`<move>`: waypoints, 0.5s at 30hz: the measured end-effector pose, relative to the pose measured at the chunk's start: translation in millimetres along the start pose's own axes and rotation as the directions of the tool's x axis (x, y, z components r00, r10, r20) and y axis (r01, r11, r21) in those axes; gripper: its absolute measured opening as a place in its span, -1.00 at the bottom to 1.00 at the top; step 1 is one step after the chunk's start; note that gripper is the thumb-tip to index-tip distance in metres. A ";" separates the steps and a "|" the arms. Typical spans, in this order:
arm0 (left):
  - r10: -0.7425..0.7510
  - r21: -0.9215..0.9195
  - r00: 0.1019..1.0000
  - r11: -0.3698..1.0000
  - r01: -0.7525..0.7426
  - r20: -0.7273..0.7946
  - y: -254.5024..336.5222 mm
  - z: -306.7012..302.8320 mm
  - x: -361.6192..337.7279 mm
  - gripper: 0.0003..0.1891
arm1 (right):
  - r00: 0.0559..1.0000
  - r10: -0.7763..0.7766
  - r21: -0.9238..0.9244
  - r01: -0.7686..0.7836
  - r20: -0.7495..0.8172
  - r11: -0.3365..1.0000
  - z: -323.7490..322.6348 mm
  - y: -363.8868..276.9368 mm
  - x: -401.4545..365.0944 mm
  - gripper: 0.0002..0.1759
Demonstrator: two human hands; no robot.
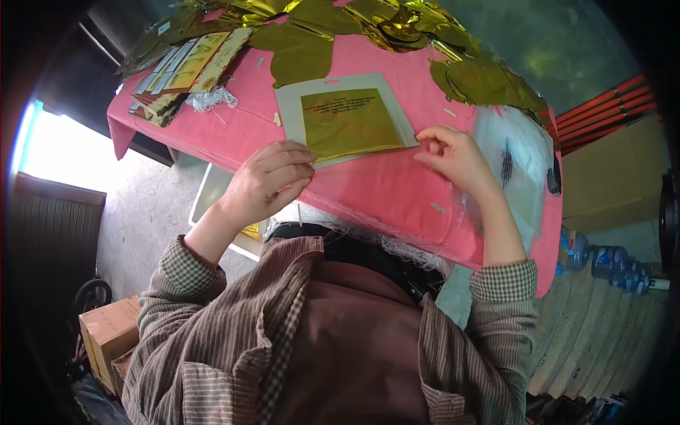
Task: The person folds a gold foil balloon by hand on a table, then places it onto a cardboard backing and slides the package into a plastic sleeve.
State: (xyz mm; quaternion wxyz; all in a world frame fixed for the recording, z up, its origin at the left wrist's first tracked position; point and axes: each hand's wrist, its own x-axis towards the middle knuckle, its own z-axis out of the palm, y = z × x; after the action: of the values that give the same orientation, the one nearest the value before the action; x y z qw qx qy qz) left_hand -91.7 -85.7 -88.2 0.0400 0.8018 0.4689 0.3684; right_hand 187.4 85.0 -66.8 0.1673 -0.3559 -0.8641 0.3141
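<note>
A flat plastic packet (289, 106) with a hang hole at its top lies on the pink-covered table, and a folded gold foil sheet (350, 127) with small dark printed text shows inside it. My left hand (273, 177) is closed at the packet's lower left corner, thumb below and fingers on top. At the lower right corner, my right hand (453, 159) has its fingers curled, with the index fingertip on the packet's edge. The thumb of that hand sits slightly lower, and whatever lies between its fingers is too small to make out.
Gold foil pieces (301, 53) spread along the table's far side. Printed cards (188, 64) and white string (212, 99) lie at left; a stack of clear plastic bags (520, 152) is at right. Beyond the pink tablecloth (248, 134) are water bottles (609, 262) and a cardboard box (113, 333).
</note>
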 end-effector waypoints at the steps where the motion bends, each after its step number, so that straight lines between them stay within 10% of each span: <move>1: -0.014 -0.001 1.000 1.000 0.014 -0.014 -1.4 0.2 -2.3 -0.87 | 0.997 -0.071 0.090 0.067 0.036 0.994 -0.1 -0.1 -2.9 -0.70; 11: -0.278 -0.147 0.935 0.957 0.250 -0.219 5.1 15.3 -6.6 -0.93 | 0.979 -0.204 0.029 0.203 0.025 0.979 13.5 8.9 0.8 -0.81; 15: -0.314 -0.149 0.923 0.947 0.286 -0.221 4.4 16.2 -5.9 -0.94 | 0.996 0.015 0.241 -0.036 0.087 0.970 11.3 3.9 12.9 -0.93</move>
State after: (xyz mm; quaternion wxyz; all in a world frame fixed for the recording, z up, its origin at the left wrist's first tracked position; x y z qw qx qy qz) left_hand -80.0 -88.2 -101.4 0.0843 0.6660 0.5656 0.4790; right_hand 174.7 91.7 -77.0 0.1687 -0.3301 -0.8210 0.4343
